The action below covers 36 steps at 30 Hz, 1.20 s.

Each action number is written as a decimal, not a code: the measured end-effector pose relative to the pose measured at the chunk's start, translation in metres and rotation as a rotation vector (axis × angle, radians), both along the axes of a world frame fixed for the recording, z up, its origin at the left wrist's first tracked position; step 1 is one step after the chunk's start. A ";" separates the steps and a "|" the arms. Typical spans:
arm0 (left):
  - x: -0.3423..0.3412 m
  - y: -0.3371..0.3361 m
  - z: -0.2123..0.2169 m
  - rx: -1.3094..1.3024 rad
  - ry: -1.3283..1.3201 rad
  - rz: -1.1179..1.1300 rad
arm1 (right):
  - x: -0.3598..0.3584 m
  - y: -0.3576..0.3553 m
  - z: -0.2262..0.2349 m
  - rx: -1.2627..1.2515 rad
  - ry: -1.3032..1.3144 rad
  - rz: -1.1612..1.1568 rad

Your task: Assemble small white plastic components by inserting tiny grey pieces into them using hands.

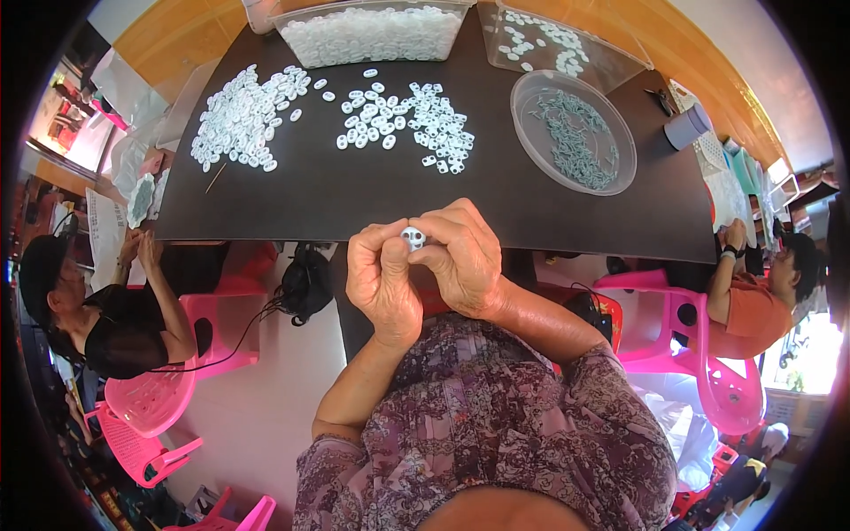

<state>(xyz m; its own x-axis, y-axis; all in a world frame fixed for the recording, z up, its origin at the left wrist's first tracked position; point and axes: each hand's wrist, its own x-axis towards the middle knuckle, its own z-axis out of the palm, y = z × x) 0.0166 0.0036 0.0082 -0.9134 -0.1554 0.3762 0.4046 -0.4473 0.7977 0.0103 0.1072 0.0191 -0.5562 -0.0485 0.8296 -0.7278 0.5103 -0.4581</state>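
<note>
The left hand point(382, 279) and the right hand point(460, 258) meet just in front of the near edge of a dark table point(319, 190), fingers curled inward toward each other. Between their fingertips sits a small white plastic piece point(413, 236) with holes in it; both hands pinch it, the left from its left side and the right from its right and top, so each hand is nearly closed around this one small part.

Beyond the hands, on the tabletop, lies a loose scatter of white rings point(403, 119), and farther to the left of the left hand a denser heap of the same white pieces point(243, 115). Ahead and to the right of the right hand stands a round clear bowl point(620, 173) holding small grey-green parts. At the far edge are two clear plastic tubs: one point(372, 34) full of white pieces, straight ahead, and another point(567, 44), tilted, to its right with only a few.

A person in black point(97, 310) sits well to the left on a pink chair point(150, 398), and a person in orange point(753, 292) sits well to the right.
</note>
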 end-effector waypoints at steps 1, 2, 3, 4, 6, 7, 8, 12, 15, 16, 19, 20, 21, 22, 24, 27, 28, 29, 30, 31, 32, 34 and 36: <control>0.000 -0.001 0.000 0.002 0.000 0.002 | 0.000 0.000 -0.001 0.006 0.014 0.001; 0.000 -0.001 0.000 -0.023 0.038 0.013 | 0.001 0.000 -0.001 0.013 0.028 0.001; -0.001 -0.002 0.000 -0.048 0.076 0.024 | 0.001 -0.001 0.000 0.015 0.028 0.002; 0.000 -0.002 0.000 -0.046 0.076 0.025 | 0.002 -0.002 0.000 0.006 0.032 0.003; 0.001 -0.003 0.000 -0.067 0.088 0.048 | 0.002 -0.004 0.000 -0.001 0.035 0.004; 0.001 -0.004 0.000 -0.066 0.087 0.049 | 0.002 -0.004 0.001 0.004 0.040 0.006; 0.001 -0.004 -0.001 -0.079 0.099 0.062 | 0.002 -0.005 0.001 0.009 0.045 0.008; -0.002 -0.006 -0.005 -0.120 0.136 0.099 | 0.002 -0.008 -0.001 -0.010 0.045 0.010; -0.003 -0.006 -0.002 -0.133 0.161 0.104 | 0.003 -0.009 0.002 0.000 0.043 -0.004; -0.003 -0.006 -0.003 -0.134 0.159 0.106 | 0.003 -0.010 0.001 -0.006 0.046 -0.009; -0.003 -0.006 -0.004 -0.145 0.160 0.122 | 0.001 -0.013 0.000 -0.012 0.062 -0.026; -0.004 -0.005 -0.004 -0.152 0.167 0.133 | 0.001 -0.013 0.000 -0.012 0.075 -0.039; -0.004 -0.004 -0.005 -0.158 0.173 0.144 | 0.001 -0.012 -0.001 -0.011 0.074 -0.039; -0.004 -0.004 -0.005 -0.159 0.172 0.146 | 0.001 -0.012 -0.003 0.003 0.086 -0.051; -0.004 -0.004 -0.006 -0.154 0.165 0.132 | -0.001 -0.011 -0.004 0.016 0.097 -0.061; -0.007 -0.002 -0.011 -0.158 0.159 0.127 | -0.002 -0.010 -0.006 0.030 0.107 -0.071; -0.007 -0.001 -0.011 -0.158 0.157 0.127 | -0.003 -0.010 -0.008 0.020 0.101 -0.065; -0.008 -0.001 -0.011 -0.160 0.149 0.133 | -0.004 -0.009 -0.009 0.010 0.095 -0.060; -0.009 0.000 -0.011 -0.161 0.141 0.140 | -0.005 -0.009 -0.008 0.010 0.096 -0.059; -0.011 0.001 -0.011 -0.161 0.141 0.140 | -0.006 -0.009 -0.007 -0.005 0.077 -0.049; -0.012 0.002 -0.010 -0.172 0.151 0.158 | -0.006 -0.008 -0.006 -0.019 0.060 -0.039; -0.014 0.003 -0.009 -0.179 0.169 0.170 | -0.007 -0.007 -0.003 -0.028 0.042 -0.048; -0.013 0.003 -0.007 -0.224 0.145 0.176 | -0.006 -0.006 -0.001 -0.032 0.034 -0.067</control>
<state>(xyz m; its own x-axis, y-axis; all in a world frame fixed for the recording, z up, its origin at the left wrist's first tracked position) 0.0035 0.0066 0.0014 -0.8140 -0.2049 0.5435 0.5771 -0.1801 0.7966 0.0043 0.1008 0.0185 -0.5285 0.0150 0.8488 -0.7079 0.5440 -0.4504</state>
